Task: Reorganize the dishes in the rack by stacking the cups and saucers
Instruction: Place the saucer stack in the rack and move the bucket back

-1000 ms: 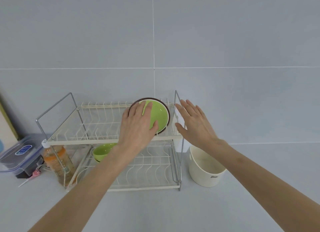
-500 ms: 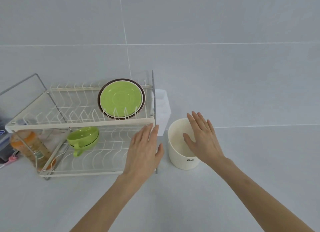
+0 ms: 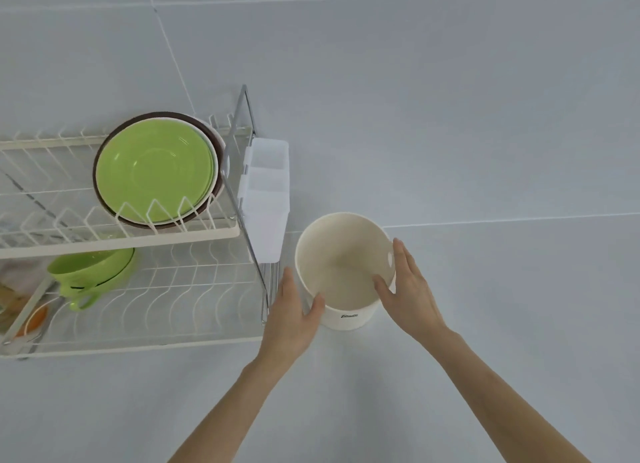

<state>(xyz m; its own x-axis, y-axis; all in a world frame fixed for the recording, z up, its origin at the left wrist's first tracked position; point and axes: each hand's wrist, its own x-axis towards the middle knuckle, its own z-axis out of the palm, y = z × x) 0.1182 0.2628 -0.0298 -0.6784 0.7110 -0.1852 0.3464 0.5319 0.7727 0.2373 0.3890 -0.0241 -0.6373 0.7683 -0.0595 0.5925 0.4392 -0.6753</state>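
Head camera looks down on a two-tier wire dish rack (image 3: 194, 235) at the left of a pale grey counter (image 3: 346, 393). On its upper shelf a green saucer (image 3: 154, 171) leans upright in the slots, with a cream plate (image 3: 215, 151) and a dark brown saucer (image 3: 104, 140) stacked close behind it, only their rims showing. On the lower shelf sit two green cups (image 3: 91, 272), nested one inside the other and tipped on their side, a handle (image 3: 81, 301) poking toward the front. A clear plastic cutlery holder (image 3: 266, 192) hangs on the rack's right end, outside the chrome frame. Just right of the rack stands a cream round container (image 3: 343, 272), upright and open at the top, with small dark lettering low on its wall. Both bare hands are at that container, not at the dishes. The left hand (image 3: 294, 313) is spread, fingers straight up along the container's left side and the thumb crooked against its near wall; the right hand (image 3: 408, 289) is likewise spread, fingers flat to the right wall and the thumb hooked just over the rim. Whether they actually press it between them I cannot tell. At the far left edge, behind the rack wires, something orange (image 3: 34, 319) shows, too cut off to name. Grey wall tiles (image 3: 415, 99) rise behind everything.
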